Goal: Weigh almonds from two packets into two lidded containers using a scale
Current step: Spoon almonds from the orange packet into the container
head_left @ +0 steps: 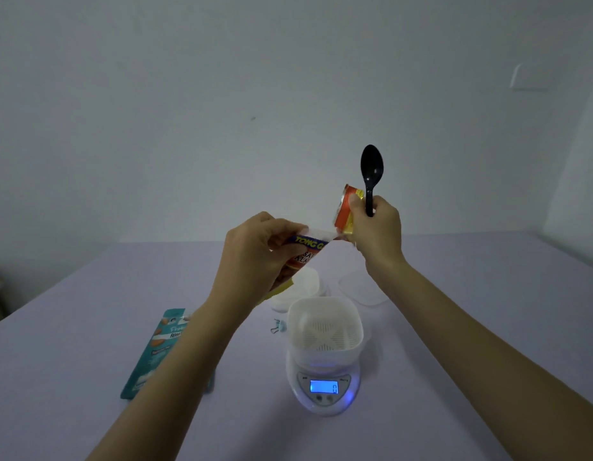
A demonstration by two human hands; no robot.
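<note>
Lilac table: containers faint behind packet

Dim, flat light with a cool blue-grey cast falls evenly from above, leaving hardly any shadow on the table — the brightest spot is the blue backlit display of the scale at 6 o'clock, which spills a faint glow onto its white casing. Wide-angle distortion bows the table's edges toward 3 and 9 o'clock, and the whole frame is slightly soft — the clear containers just below centre barely separate from the surface.
</note>
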